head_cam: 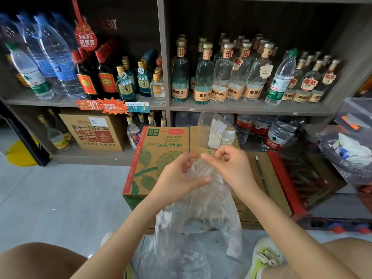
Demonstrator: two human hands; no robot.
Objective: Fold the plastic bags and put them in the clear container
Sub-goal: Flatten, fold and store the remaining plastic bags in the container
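Between the person's knees (36,260) hangs the plastic bag (201,218), its top gripped by the left hand (179,180) and pinched by the right hand (227,164), just short of the clear container (203,127) on the cardboard box (161,158); the slippery film could slide free and unfold

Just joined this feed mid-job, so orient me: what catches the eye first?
Centre frame, the left hand and right hand hold the top of a clear plastic bag that hangs down below them. Behind them, the clear container stands on a cardboard box, before shelves crowded with bottles.
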